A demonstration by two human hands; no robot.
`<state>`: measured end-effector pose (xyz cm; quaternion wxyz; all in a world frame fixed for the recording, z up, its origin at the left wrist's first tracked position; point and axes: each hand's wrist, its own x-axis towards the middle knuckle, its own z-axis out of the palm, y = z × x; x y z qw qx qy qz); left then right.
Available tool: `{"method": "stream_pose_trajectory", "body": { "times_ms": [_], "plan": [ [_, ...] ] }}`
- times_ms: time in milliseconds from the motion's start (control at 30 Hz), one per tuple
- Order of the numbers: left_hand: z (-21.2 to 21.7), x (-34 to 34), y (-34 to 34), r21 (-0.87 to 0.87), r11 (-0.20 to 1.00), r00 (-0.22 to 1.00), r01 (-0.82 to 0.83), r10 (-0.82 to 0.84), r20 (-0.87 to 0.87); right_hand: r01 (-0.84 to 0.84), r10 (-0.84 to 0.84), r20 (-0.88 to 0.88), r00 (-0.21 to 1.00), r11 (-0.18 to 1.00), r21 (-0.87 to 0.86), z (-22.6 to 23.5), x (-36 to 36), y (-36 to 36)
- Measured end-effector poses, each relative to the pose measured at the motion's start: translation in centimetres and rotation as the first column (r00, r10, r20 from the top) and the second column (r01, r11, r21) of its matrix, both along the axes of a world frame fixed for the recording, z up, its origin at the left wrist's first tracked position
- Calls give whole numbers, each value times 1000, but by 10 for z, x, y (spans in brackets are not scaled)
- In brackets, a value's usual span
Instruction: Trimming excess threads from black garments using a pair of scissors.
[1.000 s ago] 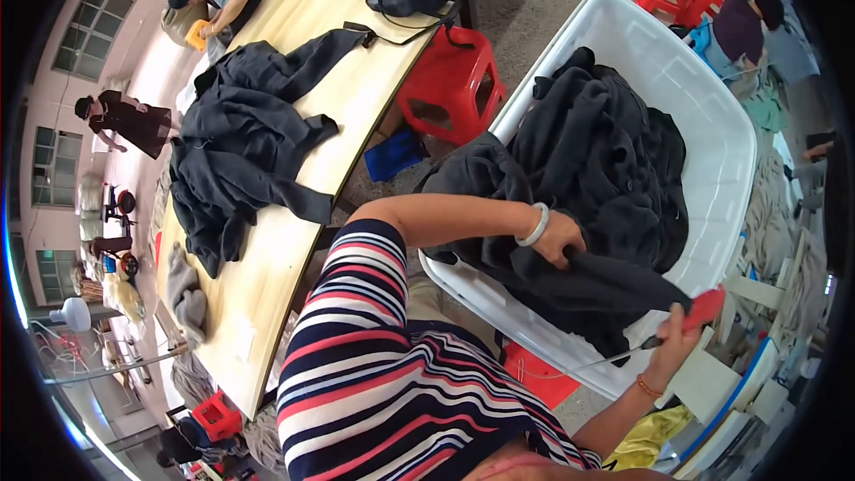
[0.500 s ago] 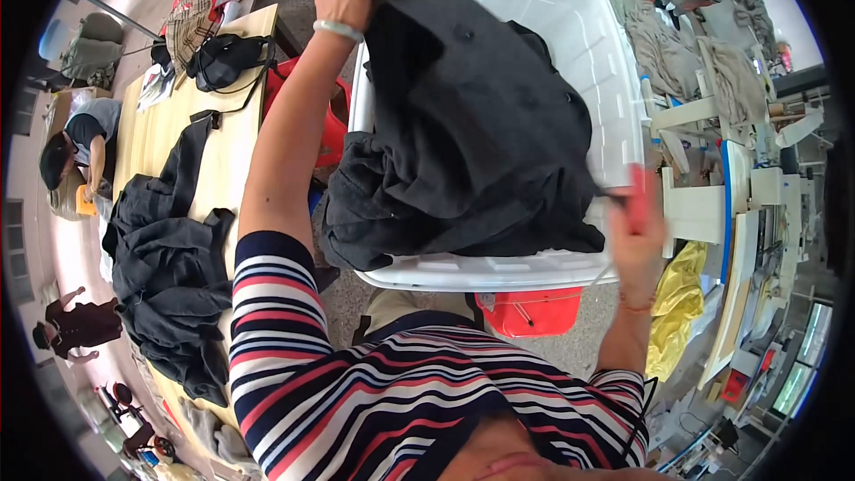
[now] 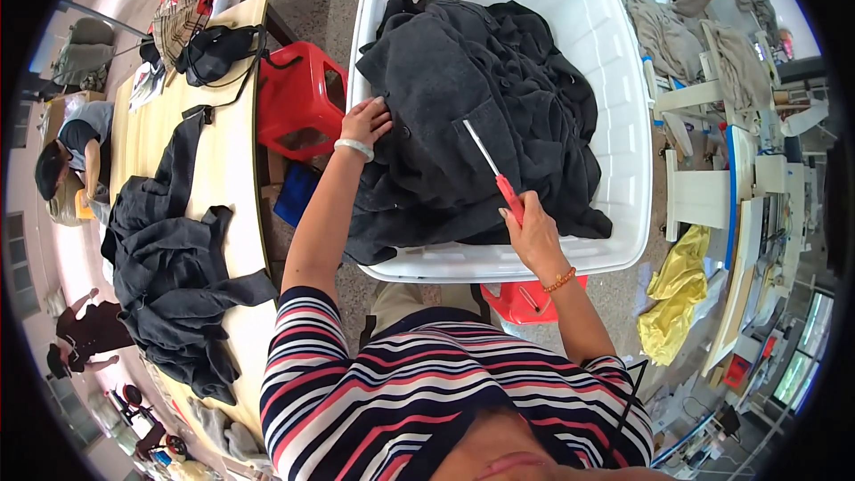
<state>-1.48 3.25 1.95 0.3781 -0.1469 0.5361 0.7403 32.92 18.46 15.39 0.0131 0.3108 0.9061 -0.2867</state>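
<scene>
A heap of dark charcoal garments (image 3: pixel 445 62) with buttons fills much of a large white plastic bin (image 3: pixel 614 151) in front of me. My left hand (image 3: pixel 367 118) rests at the left side of the heap beside the bin wall, fingers stretched out on the cloth. In my right hand (image 3: pixel 535 233) is a red-handled tool (image 3: pixel 508 196) with a slim silver shaft, whose exact kind I cannot make out. Its tip points up and left over a patch pocket (image 3: pixel 488 129) on the top garment. Whether the tip touches the cloth is unclear.
A wooden table (image 3: pixel 240 151) on the left bears more dark garments (image 3: pixel 174 267) and a black bag (image 3: pixel 214 55). Red stools (image 3: pixel 294 98) stand beside it and under the bin. On the right are sewing workstations (image 3: pixel 699 196) and yellow fabric (image 3: pixel 674 289). Other people are around.
The garment that my left hand held up has come down onto the heap, and that hand has moved down toward me. My right hand has moved left, over the cloth, with the red-handled tool.
</scene>
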Motion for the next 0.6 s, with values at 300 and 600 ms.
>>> {"method": "stream_pose_trajectory", "body": {
  "times_ms": [300, 600],
  "plan": [
    [-46, -7, 25, -131, 987, 996, -92, 91, -12, -224, 224, 16, 975, 973, 46, 4, -55, -18],
    [-32, 17, 32, -19, 996, 993, -93, 91, -71, -304, 306, 181, 935, 952, -40, 23, -78, -15]
  ]
}}
